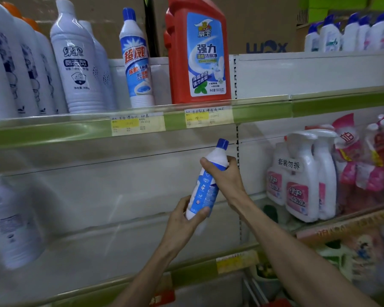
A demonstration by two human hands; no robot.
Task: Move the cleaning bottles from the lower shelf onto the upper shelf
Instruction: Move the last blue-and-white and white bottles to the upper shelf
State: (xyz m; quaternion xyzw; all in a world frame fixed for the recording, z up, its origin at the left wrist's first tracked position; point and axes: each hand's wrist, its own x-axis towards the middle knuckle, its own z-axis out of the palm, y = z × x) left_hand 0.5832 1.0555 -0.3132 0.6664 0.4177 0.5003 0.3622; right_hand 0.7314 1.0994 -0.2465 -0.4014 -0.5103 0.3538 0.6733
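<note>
Both hands carry one blue-capped bottle (205,187) in the air, the left hand (186,220) wrapped around its base and the right hand (224,176) around its shoulder (tilted, cap upward), so next it must rise to the upper shelf (75,131) above them.

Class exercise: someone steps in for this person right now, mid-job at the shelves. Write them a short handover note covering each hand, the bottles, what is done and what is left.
Left hand: grips the base of the blue-capped bottle.
Right hand: grips the same bottle near its neck. The bottle is tilted, in the air between the shelves.
Done: a matching blue-and-white bottle stands on the upper shelf beside the red bottle.
Left: set the held bottle up there; a blurred white bottle remains on the lower shelf.
</note>
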